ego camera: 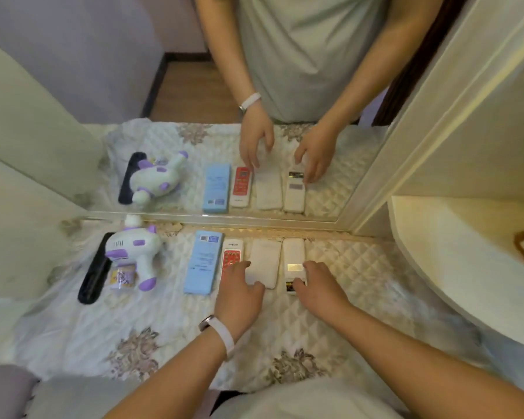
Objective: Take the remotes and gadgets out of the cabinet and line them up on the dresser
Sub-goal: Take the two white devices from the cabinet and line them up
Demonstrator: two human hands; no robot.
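Observation:
On the quilted dresser top point(360, 276) a row of gadgets lies against the mirror: a black remote point(93, 273), a white and purple toy gun point(130, 252), a small yellow packet point(123, 278), a light blue box point(203, 261), a red-faced remote point(232, 252), a white remote in a cover point(263, 258) and a white remote point(294, 255) with its battery bay exposed. My left hand point(239, 297) rests with spread fingers on the near ends of the red and covered remotes. My right hand point(318, 285) touches the near end of the white remote, fingers apart.
A mirror point(285, 217) runs along the back of the dresser and repeats the row and the person. A cream cabinet side with a curved shelf point(451, 252) stands at the right. A cream panel point(18, 207) borders the left.

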